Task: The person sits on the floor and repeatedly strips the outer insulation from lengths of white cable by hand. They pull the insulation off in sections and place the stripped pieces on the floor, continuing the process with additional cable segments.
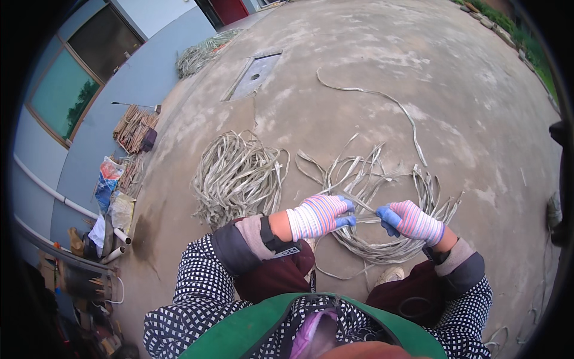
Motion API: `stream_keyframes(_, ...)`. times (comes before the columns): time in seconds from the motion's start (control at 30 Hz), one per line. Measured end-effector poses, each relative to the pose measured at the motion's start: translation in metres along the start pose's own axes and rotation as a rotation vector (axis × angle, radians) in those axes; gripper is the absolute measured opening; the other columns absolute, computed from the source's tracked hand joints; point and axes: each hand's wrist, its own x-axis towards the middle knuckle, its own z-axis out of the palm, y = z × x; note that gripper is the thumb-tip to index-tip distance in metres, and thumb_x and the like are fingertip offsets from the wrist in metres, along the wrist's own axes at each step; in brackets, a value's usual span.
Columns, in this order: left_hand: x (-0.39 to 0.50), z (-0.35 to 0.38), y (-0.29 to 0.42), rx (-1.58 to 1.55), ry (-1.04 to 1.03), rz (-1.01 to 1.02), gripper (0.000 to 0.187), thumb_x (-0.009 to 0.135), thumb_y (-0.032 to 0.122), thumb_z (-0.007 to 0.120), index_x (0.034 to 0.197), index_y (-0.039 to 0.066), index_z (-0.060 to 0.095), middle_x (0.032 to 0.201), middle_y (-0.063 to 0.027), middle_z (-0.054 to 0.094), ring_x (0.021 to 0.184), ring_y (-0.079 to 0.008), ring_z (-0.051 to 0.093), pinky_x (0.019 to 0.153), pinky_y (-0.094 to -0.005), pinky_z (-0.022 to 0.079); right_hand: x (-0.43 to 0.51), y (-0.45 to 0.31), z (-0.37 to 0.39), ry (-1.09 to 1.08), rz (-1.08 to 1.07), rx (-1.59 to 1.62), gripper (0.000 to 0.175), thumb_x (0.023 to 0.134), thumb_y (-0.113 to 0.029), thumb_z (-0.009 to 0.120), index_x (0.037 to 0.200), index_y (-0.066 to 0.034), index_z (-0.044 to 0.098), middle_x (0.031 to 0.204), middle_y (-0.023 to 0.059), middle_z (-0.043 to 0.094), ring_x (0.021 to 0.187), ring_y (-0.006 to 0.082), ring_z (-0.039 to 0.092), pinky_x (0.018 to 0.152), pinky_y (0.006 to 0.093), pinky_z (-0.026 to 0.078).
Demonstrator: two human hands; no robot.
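My left hand [320,216], in a striped knit glove with blue fingertips, is over a loose ring of flat, silvery-grey strapping strands [381,251] on the ground. Its thumb and fingers look apart; whether they grip anything is unclear. Level with it, my right hand [411,223], gloved alike, has its fingers closed on one thin strand [362,204]. That strand slants up towards the left fingers, where its end is hidden. Loose ends of the ring fan out beyond both hands. A thicker heap of similar strands [240,175] lies left of the ring.
One long strand [394,101] curves over the concrete ahead. Farther off, another strand pile [199,54] lies along the wall, near a metal floor cover [255,76]. Bundled sticks [134,128], plastic bags [110,175] and white pipes [121,235] line the left side.
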Motion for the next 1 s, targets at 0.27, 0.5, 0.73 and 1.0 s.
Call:
stream_keyframes(0.27,0.003,0.011,0.009,-0.04,0.042,0.202,0.03,0.085,0.029,0.064,0.107,0.01,0.059,0.099,-0.012,0.063,0.088,-0.033,0.064,0.075,-0.0398,0.053,0.008,0.004,0.031,-0.099,-0.062,0.073,0.044,0.098,-0.041,0.048,0.08,-0.0035,0.063,0.061,0.0012,0.057,0.056,0.0097,0.053,0.055,0.0274,0.045)
stream_keyframes(0.5,0.01,0.009,-0.021,0.118,0.035,0.041,0.018,0.08,0.016,0.062,0.095,0.008,0.062,0.088,-0.0148,0.064,0.083,-0.0362,0.063,0.071,-0.0435,0.051,0.016,0.026,0.028,-0.074,-0.052,0.036,0.044,0.098,-0.043,0.049,0.08,-0.0038,0.062,0.065,0.0021,0.058,0.058,0.01,0.053,0.058,0.0278,0.046)
stream_keyframes(0.73,0.002,-0.065,-0.106,-0.115,0.485,-0.42,0.011,0.077,0.015,0.067,0.086,0.01,0.065,0.079,-0.013,0.066,0.074,-0.0277,0.064,0.07,-0.0363,0.051,0.032,0.065,0.004,0.057,0.11,-0.238,0.04,0.095,-0.037,0.053,0.079,-0.0015,0.062,0.063,0.0053,0.06,0.057,0.0131,0.056,0.057,0.0297,0.047)
stream_keyframes(1.0,-0.093,-0.131,-0.207,-0.006,1.124,-0.692,0.042,0.074,0.038,0.079,0.103,0.011,0.067,0.089,-0.0058,0.068,0.08,-0.0162,0.062,0.075,-0.0309,0.05,0.035,0.082,0.004,0.076,0.215,-0.116,0.035,0.096,-0.033,0.054,0.083,-0.0022,0.061,0.065,0.0012,0.055,0.056,0.0093,0.05,0.056,0.0267,0.044)
